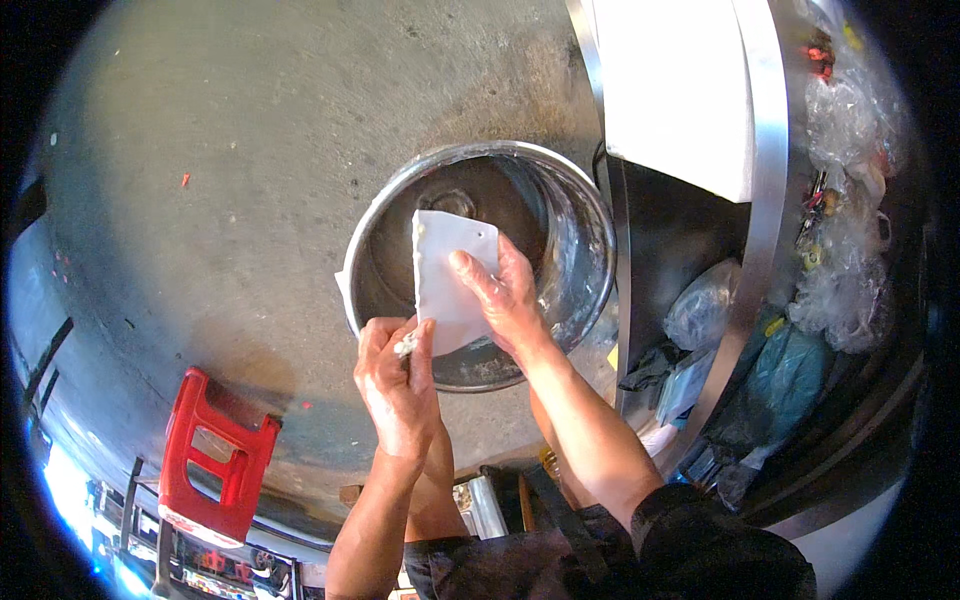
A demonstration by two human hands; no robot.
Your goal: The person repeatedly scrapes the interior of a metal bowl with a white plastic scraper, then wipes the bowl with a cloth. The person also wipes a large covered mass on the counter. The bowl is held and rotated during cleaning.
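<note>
A white flexible plastic scraper (450, 277), with a small hole near one corner, is held over a round metal bowl (581, 247). My right hand (510, 296) grips its right side, the thumb lying flat on top. At the lower left corner, my left hand (394, 367) pinches the scraper's edge between thumb and fingers. A lump of white, dough-like paste (406, 344) clings to those left fingers, and more of it lines the scraper's left edge. Inside, the bowl looks dark at the bottom, with whitish smears on its right wall.
A metal-edged table (766, 112) runs along the right, bearing a white sheet (675, 90). Clear plastic bags (836, 285) and dark bundles lie beyond and below its edge. A red plastic stool (217, 457) stands at lower left on the concrete floor (247, 187).
</note>
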